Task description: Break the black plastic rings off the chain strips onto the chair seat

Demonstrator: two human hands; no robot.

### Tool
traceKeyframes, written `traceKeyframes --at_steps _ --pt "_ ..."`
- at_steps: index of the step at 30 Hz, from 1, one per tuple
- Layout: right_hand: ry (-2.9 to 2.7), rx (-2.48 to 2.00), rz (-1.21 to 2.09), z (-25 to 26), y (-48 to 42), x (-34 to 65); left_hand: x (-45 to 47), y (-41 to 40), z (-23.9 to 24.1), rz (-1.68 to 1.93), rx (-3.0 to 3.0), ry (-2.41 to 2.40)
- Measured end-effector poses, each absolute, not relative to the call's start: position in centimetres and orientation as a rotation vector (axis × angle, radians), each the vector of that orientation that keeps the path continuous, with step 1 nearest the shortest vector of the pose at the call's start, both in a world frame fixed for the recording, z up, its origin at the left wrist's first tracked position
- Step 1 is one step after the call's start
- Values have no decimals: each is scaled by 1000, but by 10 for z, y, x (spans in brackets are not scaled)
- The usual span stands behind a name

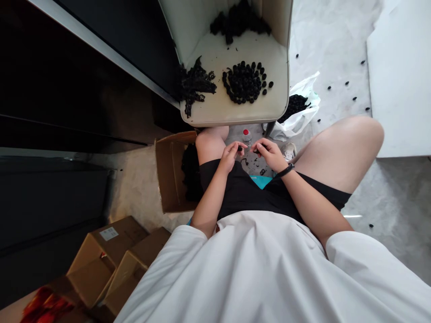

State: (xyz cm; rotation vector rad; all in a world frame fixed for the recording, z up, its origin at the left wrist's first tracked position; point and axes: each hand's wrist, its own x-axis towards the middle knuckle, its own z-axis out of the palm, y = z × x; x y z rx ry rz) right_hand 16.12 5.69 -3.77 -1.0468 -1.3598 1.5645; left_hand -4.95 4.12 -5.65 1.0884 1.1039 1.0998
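Note:
My left hand is closed in a pinch over my lap, with a small black piece between thumb and fingers. Just to its right, my right hand also has its fingers pressed together around a small dark piece; its exact kind is too small to make out. The two hands are a short gap apart. In front of them, a pile of small round black pieces lies on a cream chair seat. Stringy black scraps lie at the seat's left, and a dark clump lies at its back.
A white plastic bag of black pieces stands right of the chair. An open cardboard box with black material is by my left leg. A red-capped bottle stands beyond my hands. More boxes sit lower left; black pieces dot the floor.

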Motion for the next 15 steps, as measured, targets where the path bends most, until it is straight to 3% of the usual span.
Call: traceKeyframes --at_steps 15 --pt "-1510 -1177 1542 -51 60 167 -46 49 -73 1055 1053 1137"
